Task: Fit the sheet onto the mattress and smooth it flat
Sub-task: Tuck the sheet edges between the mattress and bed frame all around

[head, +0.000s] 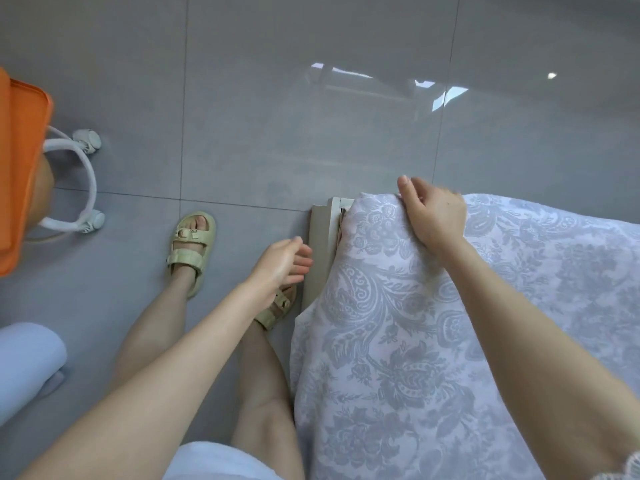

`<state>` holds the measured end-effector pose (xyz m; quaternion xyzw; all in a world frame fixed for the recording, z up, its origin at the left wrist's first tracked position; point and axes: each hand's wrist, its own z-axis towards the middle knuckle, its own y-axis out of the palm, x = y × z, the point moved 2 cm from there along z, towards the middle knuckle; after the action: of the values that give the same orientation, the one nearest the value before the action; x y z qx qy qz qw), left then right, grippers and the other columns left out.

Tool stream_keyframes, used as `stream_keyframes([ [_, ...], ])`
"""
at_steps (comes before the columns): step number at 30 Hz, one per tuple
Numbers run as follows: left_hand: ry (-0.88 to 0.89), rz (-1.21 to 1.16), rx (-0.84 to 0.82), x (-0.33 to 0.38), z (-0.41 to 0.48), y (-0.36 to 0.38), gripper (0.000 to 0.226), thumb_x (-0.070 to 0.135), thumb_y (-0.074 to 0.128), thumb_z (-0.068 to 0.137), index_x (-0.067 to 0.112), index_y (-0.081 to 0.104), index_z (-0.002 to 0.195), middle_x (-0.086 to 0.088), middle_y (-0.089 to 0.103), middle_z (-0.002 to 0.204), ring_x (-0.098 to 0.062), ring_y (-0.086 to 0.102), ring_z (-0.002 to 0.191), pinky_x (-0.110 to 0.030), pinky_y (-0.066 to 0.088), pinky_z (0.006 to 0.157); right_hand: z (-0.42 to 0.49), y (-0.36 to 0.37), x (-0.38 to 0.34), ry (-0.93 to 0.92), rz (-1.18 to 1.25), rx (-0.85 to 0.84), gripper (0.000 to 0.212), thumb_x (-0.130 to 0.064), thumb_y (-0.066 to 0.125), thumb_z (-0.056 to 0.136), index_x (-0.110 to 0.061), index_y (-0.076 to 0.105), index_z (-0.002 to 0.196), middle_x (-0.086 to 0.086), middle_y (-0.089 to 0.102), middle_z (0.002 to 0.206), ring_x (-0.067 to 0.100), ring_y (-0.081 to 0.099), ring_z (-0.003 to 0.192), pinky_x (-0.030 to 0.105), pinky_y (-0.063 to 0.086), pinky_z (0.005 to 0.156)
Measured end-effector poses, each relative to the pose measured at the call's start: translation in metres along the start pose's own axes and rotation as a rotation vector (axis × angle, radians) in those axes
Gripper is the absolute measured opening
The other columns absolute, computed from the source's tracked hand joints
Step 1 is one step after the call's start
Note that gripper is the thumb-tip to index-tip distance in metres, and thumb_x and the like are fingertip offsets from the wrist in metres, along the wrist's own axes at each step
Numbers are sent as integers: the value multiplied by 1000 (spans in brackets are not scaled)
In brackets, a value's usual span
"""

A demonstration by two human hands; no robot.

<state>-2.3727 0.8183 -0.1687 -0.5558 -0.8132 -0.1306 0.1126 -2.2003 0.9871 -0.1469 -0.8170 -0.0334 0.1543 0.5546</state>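
Note:
A white sheet (398, 341) with a grey-blue floral pattern covers the corner of the mattress at the right and hangs down its side. My right hand (434, 216) rests on the sheet at the mattress corner, fingers bent over the far edge of the cloth. My left hand (282, 263) hovers beside the bed, just left of the corner, with relaxed fingers and nothing in it. A beige strip of bed frame (320, 244) shows bare at the corner, between my left hand and the sheet.
Grey glossy floor tiles (277, 116) spread ahead and to the left. An orange seat on a white wheeled frame (86, 188) stands at the left edge. A pale blue rounded object (24, 365) lies at lower left. My sandalled feet (192, 251) stand beside the bed.

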Motion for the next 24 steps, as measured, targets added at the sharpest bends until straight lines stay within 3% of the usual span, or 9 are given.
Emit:
stream_keyframes([
  [2,-34,-30,22,-22,-7,-9,28,20,36,100,7,58,90,-13,60,89,-22,58,82,-27,49,78,-10,-12,-5,-88,28,155,53,-51,27,89,-17,67,92,4,69,83,28,61,88,34,31,91],
  [5,-96,-55,47,-49,-14,-19,25,11,40,96,12,57,76,-8,57,76,-16,52,67,-25,47,67,-49,-29,-28,-403,32,321,31,-33,44,93,-13,67,91,-1,70,91,23,61,86,36,32,92],
  [7,-137,-40,30,-67,-19,-23,24,8,43,94,13,57,75,-6,56,74,-14,51,64,-25,46,65,-81,-26,-49,-647,31,220,25,-26,48,91,-13,68,86,-2,70,93,23,62,87,39,35,93],
  [11,-166,31,-17,-106,-26,-31,26,3,41,92,12,59,76,-7,60,79,-14,53,69,-24,46,66,-146,17,-73,-989,-112,-174,28,-26,44,92,-15,65,77,-3,66,78,23,60,79,42,36,99],
  [14,-123,118,-65,-136,-32,-37,27,1,39,90,10,64,84,-7,61,92,-16,54,85,-21,42,69,-166,55,-74,-1026,-356,-342,40,-32,39,90,-16,64,64,-3,60,61,22,57,64,40,37,94],
  [16,-59,156,-80,-155,-38,-41,26,-1,42,89,9,66,86,-4,61,98,-13,50,94,-11,39,70,-167,66,-79,-990,-562,-456,51,-38,31,87,-17,66,57,-5,58,56,21,56,60,39,43,85],
  [19,-40,107,-182,-186,-46,-37,28,-7,42,88,-3,70,92,-16,63,113,-12,46,108,6,31,69,-169,70,-94,-959,-752,-577,56,-41,28,93,-17,73,71,-5,64,72,20,58,77,39,43,87],
  [22,-90,-28,-243,-210,-48,-26,22,8,54,87,8,71,101,-5,47,139,-13,34,133,-13,22,97,-173,79,-97,-998,-817,-652,55,-45,22,100,-16,70,99,-4,64,101,18,51,104,37,29,102],
  [24,-167,-157,-254,-218,-50,-19,18,22,54,89,23,72,92,4,49,135,-11,40,127,-22,24,100,-175,88,-100,-960,-870,-676,59,-48,20,99,-16,68,98,-3,66,103,17,53,105,34,29,102],
])
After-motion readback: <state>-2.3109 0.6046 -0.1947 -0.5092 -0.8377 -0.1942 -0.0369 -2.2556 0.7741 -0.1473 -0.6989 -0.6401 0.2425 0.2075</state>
